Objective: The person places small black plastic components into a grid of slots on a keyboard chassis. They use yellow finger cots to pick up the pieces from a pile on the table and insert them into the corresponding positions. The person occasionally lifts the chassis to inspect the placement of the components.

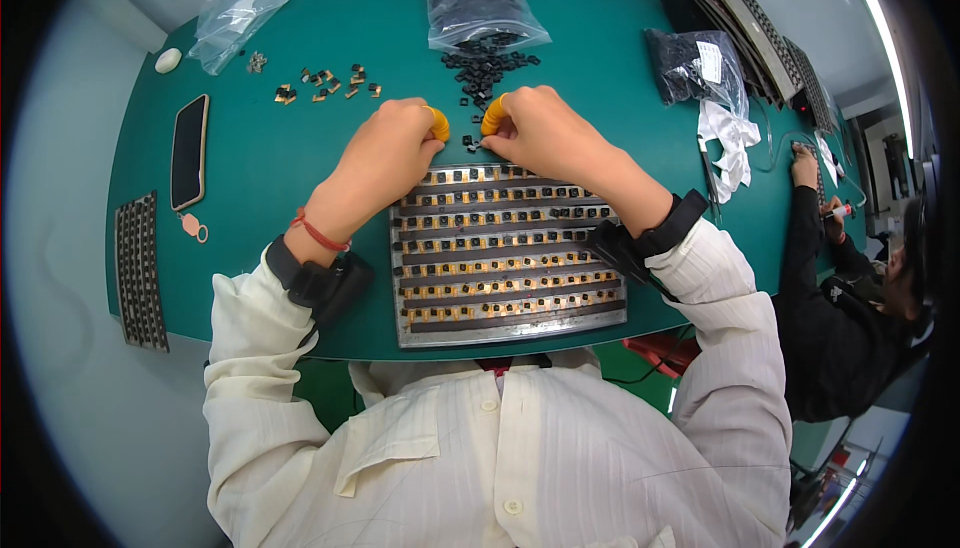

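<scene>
My left hand [392, 148] is curled just above the metal tray's far edge, thumb and yellow-capped index finger together. My right hand [548, 136] faces it across a small gap, also pinching, with a yellow finger cot on its index finger. Whatever lies in either pinch is too small to make out. Between the fingertips sits a small black square part [468, 141]. Below them, the tray [515, 332] carries rows of small black parts on gold-coloured pieces, separated by dark strips. A loose pile of black parts [482, 74] spreads just beyond my hands.
An open plastic bag of black parts [475, 8] stands behind the pile. Small black-and-gold pieces [322, 84], a phone [189, 153] and another tray [141, 273] are leftward. To the right are a second bag [690, 66], tweezers [709, 170], stacked trays [745, 33] and a co-worker's arm [800, 218].
</scene>
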Demonstrator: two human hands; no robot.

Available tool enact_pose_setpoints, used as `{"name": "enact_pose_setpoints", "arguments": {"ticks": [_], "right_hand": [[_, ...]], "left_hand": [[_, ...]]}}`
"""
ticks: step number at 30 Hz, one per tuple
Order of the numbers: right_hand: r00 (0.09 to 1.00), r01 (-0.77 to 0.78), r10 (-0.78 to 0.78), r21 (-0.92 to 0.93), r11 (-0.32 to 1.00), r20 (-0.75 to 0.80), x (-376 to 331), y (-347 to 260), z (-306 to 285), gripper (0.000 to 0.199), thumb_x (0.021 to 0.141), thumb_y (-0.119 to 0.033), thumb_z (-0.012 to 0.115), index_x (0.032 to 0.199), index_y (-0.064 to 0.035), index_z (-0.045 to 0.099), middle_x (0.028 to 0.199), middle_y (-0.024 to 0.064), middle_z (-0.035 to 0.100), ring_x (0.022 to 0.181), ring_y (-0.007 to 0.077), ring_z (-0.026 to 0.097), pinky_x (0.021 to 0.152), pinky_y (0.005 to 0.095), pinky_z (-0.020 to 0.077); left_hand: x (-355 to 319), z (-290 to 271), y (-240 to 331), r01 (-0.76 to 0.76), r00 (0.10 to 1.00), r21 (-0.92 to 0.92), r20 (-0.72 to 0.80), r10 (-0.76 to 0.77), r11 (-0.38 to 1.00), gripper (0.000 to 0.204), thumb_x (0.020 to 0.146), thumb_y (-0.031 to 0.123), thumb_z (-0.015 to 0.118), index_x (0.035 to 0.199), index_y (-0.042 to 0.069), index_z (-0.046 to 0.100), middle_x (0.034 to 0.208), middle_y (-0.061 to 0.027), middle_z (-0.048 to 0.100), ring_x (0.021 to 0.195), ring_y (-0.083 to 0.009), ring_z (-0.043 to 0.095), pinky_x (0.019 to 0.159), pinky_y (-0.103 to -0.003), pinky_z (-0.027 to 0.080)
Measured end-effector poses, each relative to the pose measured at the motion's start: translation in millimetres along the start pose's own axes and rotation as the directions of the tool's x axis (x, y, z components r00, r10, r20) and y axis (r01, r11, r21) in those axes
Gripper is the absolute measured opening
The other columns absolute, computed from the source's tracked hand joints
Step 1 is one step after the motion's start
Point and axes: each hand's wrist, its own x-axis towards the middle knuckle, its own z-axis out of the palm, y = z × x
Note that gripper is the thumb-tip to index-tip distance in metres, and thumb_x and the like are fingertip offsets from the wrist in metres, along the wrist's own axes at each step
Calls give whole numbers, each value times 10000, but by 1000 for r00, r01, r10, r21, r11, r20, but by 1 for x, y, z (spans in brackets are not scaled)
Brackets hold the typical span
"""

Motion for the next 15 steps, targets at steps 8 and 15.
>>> {"name": "enact_pose_setpoints", "arguments": {"ticks": [8, 15], "right_hand": [[999, 4, 1, -105, 994, 47, -14, 1, -14, 206, 790, -52, 725, 966, 52, 711, 855, 212, 709, 777, 303, 708, 725, 360, 560], [999, -1, 3, -49, 999, 32, -14, -3, -7, 185, 784, -46, 728, 942, 48, 719, 817, 204, 709, 737, 309, 703, 694, 363, 559]], "left_hand": [[-3, -8, -1, 193, 981, -73, 25, -192, 978, 167, 805, 28, 720, 944, -65, 712, 806, -167, 704, 742, -247, 703, 687, -322, 555], [-2, -8, 13, 214, 976, 146, 18, -219, 966, 165, 799, 88, 727, 902, -41, 728, 779, -149, 707, 708, -260, 693, 654, -339, 554]]}}
